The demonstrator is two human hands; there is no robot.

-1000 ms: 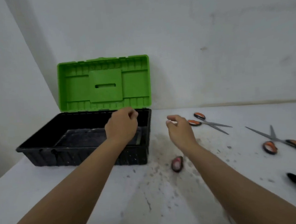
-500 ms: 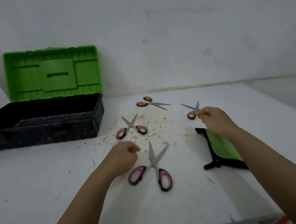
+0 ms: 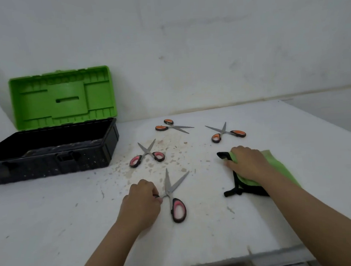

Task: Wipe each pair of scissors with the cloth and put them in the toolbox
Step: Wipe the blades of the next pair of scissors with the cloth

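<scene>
A white table, speckled with brown stains near its middle, fills most of the view and meets a pale wall behind it. At the table's far left stands the toolbox, a black tub with its green lid swung upright against the wall. On the right side lies the cloth, green with black trim, and the person's right hand rests on top of it, fingers bent down over its near-left corner and gripping the fabric. The left hand sits near the table's centre with its fingers curled together, pinching one handle loop of the nearest scissors; that pair lies flat with pink-and-black handles, blades spread and pointing away from the person, the other loop free on the table. Three more pairs lie untouched farther back: pink-handled scissors just right of the toolbox, blades apart; orange-handled scissors nearest the wall; and a second orange-handled pair beyond the cloth, blades pointing left.
</scene>
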